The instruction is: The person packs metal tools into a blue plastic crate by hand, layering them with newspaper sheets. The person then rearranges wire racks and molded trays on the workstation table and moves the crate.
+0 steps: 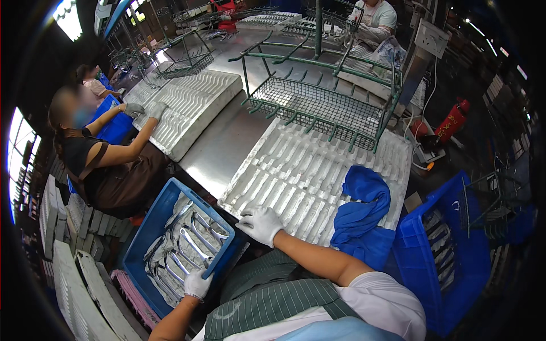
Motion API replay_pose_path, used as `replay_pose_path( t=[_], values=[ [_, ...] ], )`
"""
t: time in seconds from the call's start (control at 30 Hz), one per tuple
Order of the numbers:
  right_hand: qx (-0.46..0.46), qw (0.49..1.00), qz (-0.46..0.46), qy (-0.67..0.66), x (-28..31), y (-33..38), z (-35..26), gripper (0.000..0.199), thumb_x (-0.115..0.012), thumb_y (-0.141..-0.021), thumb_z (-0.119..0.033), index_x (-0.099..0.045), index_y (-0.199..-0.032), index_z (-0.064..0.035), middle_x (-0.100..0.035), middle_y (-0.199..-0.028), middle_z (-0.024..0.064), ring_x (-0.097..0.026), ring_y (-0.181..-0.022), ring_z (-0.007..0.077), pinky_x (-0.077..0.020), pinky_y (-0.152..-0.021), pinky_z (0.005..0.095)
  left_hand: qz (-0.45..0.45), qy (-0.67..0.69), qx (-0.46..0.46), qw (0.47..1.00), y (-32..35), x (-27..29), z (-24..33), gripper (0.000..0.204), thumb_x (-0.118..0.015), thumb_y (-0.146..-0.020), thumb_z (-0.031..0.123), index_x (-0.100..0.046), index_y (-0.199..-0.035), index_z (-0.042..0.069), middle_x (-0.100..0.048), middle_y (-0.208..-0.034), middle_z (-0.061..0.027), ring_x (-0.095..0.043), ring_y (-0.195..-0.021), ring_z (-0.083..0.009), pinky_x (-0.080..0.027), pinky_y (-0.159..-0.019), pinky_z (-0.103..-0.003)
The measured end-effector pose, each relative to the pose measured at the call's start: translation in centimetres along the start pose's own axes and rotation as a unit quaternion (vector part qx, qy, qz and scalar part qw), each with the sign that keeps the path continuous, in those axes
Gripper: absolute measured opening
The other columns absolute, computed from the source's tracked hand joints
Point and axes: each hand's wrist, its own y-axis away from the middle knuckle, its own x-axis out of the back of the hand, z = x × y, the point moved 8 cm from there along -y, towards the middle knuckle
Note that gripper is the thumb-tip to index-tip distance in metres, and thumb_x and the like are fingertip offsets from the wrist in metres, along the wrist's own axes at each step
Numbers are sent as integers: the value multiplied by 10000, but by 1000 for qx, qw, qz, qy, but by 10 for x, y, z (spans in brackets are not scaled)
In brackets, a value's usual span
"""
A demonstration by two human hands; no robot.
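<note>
At my left stands a blue bin (152,224) holding several long shiny metal pieces (193,245) that look like wrenches, lying on crumpled pale lining. My left hand (197,284), in a white glove, curls over the bin's near right rim, close to the ends of the metal pieces. In front of me a white ridged tray (267,190) rests on the metal table. At the tray's near left corner is my gloved right hand (260,225), fingers loosely apart and nothing visible in them. A blue cloth (364,213) lies crumpled over the tray's right side.
A green wire rack (324,105) stands at the tray's far side. On the right are another blue bin (415,244) and a red fire extinguisher (453,120). A co-worker (102,153) works at a second white tray (193,108) on the left. White ridged slabs (68,284) stand at lower left.
</note>
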Motion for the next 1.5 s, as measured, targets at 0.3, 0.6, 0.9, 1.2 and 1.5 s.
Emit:
replay_pose_path(
  t=[0.3,0.6,0.9,1.2,1.5],
  values=[
    [2,1000,-4,10,2,-1,-2,413,-498,-876,-427,-724,-799,-91,-649,-1071,54,-607,-942,280,-480,-837,379,-2,-2,-1,1000,0,-1,0,283,-642,-773,358,-702,-862,96,-620,-787,-157,-603,-792,-338,-476,-726,-440],
    [1,1000,-3,4,2,-1,-2,402,-513,-863,-431,-723,-793,-96,-653,-1070,46,-609,-938,280,-489,-820,378,-8,-10,3,1000,0,-3,-4,289,-639,-774,361,-704,-871,97,-622,-790,-153,-602,-797,-334,-477,-735,-432],
    [-3,1000,-7,1,1,-2,1,401,-513,-860,-444,-723,-821,-106,-649,-1074,50,-606,-946,284,-480,-834,382,6,-1,-5,1000,-3,-2,0,289,-641,-774,359,-700,-863,90,-624,-791,-153,-603,-789,-337,-478,-723,-434],
    [32,998,12,57,-5,2,-8,398,-495,-873,-459,-712,-855,-125,-651,-1051,52,-613,-938,262,-487,-795,371,19,33,-5,999,5,-9,-17,331,-626,-775,415,-699,-867,105,-639,-800,-175,-613,-792,-369,-479,-698,-453],
    [4,999,-6,35,-4,3,-3,359,-526,-862,-427,-688,-1002,-137,-636,-1080,82,-588,-1021,263,-467,-873,366,-17,29,-6,999,-2,-8,-6,373,-602,-792,443,-707,-908,104,-663,-905,-134,-614,-874,-320,-481,-790,-414]
  ],
)
